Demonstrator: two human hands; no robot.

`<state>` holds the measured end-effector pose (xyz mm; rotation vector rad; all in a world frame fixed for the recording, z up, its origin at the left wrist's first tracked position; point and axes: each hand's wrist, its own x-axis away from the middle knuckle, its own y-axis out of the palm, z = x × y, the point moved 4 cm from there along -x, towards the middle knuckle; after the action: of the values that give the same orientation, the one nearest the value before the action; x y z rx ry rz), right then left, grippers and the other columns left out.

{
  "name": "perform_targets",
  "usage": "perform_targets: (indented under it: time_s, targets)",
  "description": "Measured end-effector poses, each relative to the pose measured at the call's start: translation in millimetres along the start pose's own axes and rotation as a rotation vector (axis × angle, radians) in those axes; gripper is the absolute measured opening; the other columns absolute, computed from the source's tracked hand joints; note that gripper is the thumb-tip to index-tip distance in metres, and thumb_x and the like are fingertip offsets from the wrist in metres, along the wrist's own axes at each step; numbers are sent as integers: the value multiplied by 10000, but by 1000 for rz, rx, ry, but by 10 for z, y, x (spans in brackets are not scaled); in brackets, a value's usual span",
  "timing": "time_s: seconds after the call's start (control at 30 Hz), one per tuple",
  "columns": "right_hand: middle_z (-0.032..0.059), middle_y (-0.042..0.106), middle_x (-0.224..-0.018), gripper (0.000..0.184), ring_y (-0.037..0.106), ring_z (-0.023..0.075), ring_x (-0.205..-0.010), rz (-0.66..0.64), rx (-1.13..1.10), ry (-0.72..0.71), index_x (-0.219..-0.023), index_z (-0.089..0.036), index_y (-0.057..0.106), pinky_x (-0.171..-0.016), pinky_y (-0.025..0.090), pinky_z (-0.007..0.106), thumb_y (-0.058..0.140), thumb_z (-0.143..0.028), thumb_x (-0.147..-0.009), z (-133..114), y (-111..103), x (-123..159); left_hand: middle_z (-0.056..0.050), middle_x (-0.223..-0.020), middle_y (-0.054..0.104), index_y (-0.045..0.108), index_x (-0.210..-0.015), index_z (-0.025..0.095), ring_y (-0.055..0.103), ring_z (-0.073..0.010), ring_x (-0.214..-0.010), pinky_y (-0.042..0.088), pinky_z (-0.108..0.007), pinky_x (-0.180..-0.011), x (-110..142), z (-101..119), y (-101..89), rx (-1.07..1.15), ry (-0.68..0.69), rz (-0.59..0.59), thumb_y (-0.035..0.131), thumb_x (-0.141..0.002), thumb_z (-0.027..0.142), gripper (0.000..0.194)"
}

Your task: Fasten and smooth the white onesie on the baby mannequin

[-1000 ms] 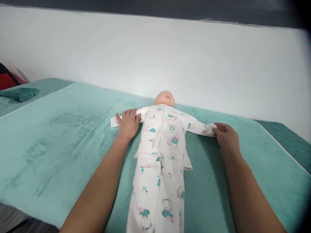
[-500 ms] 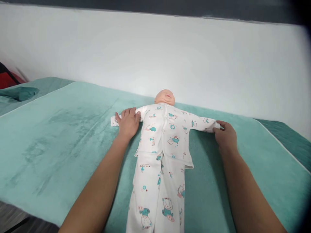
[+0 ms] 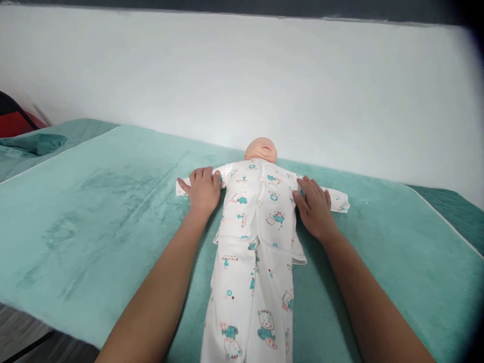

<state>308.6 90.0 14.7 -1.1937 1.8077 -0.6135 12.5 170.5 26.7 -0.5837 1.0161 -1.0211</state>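
White printed sleeves (image 3: 340,200) are pressed flat by the open left hand (image 3: 204,194) and open right hand (image 3: 316,210), ungripped, apparently so the baby doll (image 3: 260,149) lies arms-wide.

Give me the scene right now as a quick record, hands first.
left hand: open, laid over one sleeve
right hand: open, laid across the other sleeve
doll: face up, head nearest the wall
shirt: on doll, sleeves outstretched
trousers: below shirt, lower ends out of view
surface: green cover
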Motion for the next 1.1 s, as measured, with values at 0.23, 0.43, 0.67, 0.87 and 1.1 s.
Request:
perform_targets:
  time_s: [0.23,0.43,0.67,0.87,1.1]
  targets:
    - [64,401,-1582,568,314,314,-1469,-11,66,99,-1449,-291,462,-1179,158,648,320,-575,-978,173,-42,-19,-103,-1281,640,631,-1175,261,454,-311,-1320,48,-768,-1154,-12,-27,-30,-18,-35,10,310,-1005,438,403]
    - [84,452,-1543,549,381,326,-1424,23,117,188,-1419,-274,498,-1175,190,634,333,-547,-972,325,-72,-29,-134,-1233,657,655,-1138,228,509,-348,-1238,174,-776,-1108,-9,-85,-39,-85,-101,44,247,-1013,433,474]
    - [180,373,-1581,643,307,343,-1477,50,224,295,-1506,-156,403,-1193,187,604,341,-522,-982,407,-156,180,-137,-1455,529,570,-1292,226,338,-331,-1436,131,-761,-1140,187,-87,-96,-41,3,129,287,-1014,398,433]
    - [232,283,-1608,688,232,364,-1507,34,305,185,-1545,-44,305,-1201,245,547,348,-467,-1003,127,-219,721,-183,-1518,450,528,-1359,142,344,-325,-1452,249,-595,-1194,633,-266,-317,184,79,151,387,-987,354,451]
    - [144,550,-1455,543,489,299,-1363,-15,156,-13,-1487,-145,425,-1133,389,492,434,-334,-978,-517,-213,1556,-116,-1397,599,466,-1438,199,600,-262,-1224,451,-477,-1077,1329,-428,-459,504,249,-209,427,-960,264,484]
